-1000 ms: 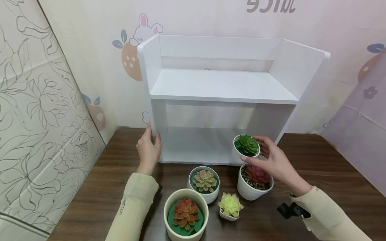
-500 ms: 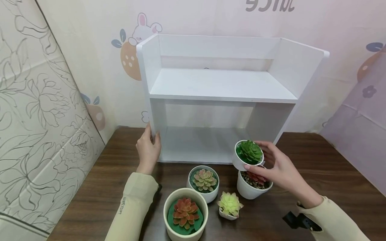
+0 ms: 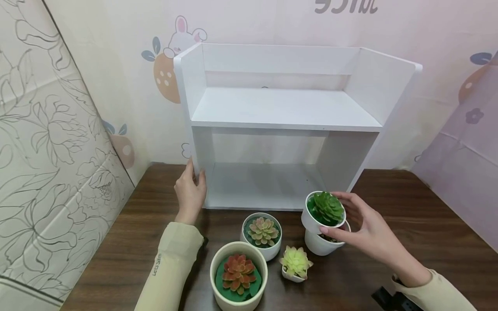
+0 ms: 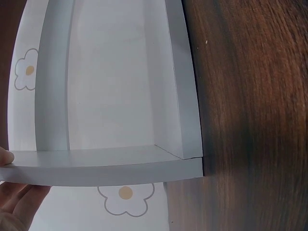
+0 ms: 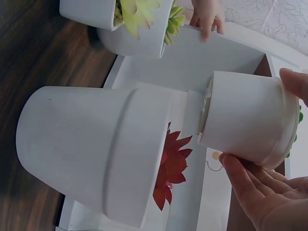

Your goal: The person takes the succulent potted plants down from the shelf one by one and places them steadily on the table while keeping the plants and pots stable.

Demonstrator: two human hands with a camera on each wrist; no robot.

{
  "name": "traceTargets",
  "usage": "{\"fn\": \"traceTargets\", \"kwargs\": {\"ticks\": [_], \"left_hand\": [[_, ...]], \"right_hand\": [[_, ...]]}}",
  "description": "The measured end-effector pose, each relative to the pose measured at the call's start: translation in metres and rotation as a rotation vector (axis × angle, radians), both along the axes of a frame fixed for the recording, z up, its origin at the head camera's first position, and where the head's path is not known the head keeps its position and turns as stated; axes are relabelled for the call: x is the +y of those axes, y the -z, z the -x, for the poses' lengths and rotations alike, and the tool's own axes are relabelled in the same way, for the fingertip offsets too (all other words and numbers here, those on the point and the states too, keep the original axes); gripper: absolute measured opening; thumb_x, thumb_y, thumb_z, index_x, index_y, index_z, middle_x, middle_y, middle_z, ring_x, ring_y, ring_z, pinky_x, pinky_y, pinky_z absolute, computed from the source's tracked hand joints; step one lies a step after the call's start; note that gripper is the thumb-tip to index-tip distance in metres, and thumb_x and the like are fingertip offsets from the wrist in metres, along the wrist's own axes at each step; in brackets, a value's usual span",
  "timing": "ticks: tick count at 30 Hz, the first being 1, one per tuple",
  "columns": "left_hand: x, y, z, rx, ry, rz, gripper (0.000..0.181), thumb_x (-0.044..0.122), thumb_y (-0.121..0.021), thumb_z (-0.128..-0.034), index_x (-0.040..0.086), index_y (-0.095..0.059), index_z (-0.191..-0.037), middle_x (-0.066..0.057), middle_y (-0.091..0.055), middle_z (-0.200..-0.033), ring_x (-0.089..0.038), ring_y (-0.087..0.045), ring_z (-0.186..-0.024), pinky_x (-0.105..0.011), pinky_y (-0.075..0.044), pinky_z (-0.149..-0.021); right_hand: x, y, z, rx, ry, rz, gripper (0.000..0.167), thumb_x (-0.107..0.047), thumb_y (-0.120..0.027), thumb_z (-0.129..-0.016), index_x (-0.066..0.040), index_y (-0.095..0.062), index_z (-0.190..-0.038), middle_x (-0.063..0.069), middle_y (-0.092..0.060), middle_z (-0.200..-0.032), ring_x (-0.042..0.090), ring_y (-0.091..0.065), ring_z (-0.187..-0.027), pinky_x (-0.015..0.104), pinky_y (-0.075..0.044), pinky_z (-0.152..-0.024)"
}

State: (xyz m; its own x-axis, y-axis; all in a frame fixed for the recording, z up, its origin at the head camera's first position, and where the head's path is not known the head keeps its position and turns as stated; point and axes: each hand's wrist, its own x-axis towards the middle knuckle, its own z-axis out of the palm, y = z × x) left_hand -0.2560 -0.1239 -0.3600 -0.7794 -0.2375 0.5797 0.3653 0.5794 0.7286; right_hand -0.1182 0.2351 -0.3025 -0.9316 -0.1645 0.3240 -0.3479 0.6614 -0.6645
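My right hand grips a white pot with a green succulent by its rim, thumb in front and fingers behind. It is held above a white pot with a red succulent; in the right wrist view a gap shows between the two. From the head view the upper pot hides most of the red leaves. My left hand holds the left side panel of the white shelf, its thumb inside and fingers outside in the left wrist view.
A cream pot with an orange-red succulent stands at the front. Behind it sits a white pot with a pinkish-green succulent, and to the right a small pot with a yellow-green succulent. All stand on the dark wooden table.
My right hand has brought the green succulent pot toward me and slightly right, away from the shelf and over the red succulent. The left hand keeps its hold on the panel.
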Motion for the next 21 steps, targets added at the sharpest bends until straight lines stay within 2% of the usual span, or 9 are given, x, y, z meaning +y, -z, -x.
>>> {"fn": "traceTargets", "kwargs": {"ticks": [6,12,16,21], "left_hand": [[0.0,0.0,0.0,-0.002,-0.003,0.002,0.047,0.007,-0.054,-0.0953,0.004,-0.045,-0.141,-0.023,-0.058,-0.129,-0.039,-0.062,-0.11,-0.046,-0.054,-0.083],[-0.001,0.002,0.001,-0.004,-0.006,0.003,0.046,0.007,-0.054,-0.0954,0.004,-0.045,-0.141,-0.023,-0.059,-0.129,-0.039,-0.062,-0.11,-0.047,-0.054,-0.083],[0.0,0.002,0.001,0.001,-0.006,0.004,0.046,0.008,-0.054,-0.0955,0.004,-0.045,-0.141,-0.023,-0.059,-0.129,-0.039,-0.063,-0.109,-0.046,-0.054,-0.083],[-0.001,0.001,0.001,0.006,-0.01,0.008,0.046,0.008,-0.054,-0.0954,0.003,-0.045,-0.14,-0.024,-0.059,-0.128,-0.039,-0.063,-0.109,-0.046,-0.055,-0.082]], "right_hand": [[0.003,0.003,-0.013,0.024,0.014,-0.026,0.069,-0.018,-0.084,-0.072,-0.021,-0.05,-0.132,-0.01,-0.056,-0.125,-0.011,-0.055,-0.106,0.007,-0.046,-0.081],[0.009,0.006,-0.021,0.046,-0.011,-0.03,0.07,-0.013,-0.085,-0.071,-0.019,-0.05,-0.132,-0.02,-0.054,-0.123,-0.011,-0.056,-0.105,0.006,-0.045,-0.082],[0.014,0.01,-0.026,0.053,-0.022,-0.033,0.072,-0.01,-0.085,-0.069,-0.019,-0.05,-0.132,-0.02,-0.055,-0.123,-0.011,-0.055,-0.107,0.004,-0.043,-0.084],[0.018,0.011,-0.033,0.072,-0.031,-0.028,0.074,-0.007,-0.087,-0.066,-0.019,-0.051,-0.13,-0.013,-0.058,-0.121,-0.009,-0.057,-0.105,0.003,-0.042,-0.086]]}}
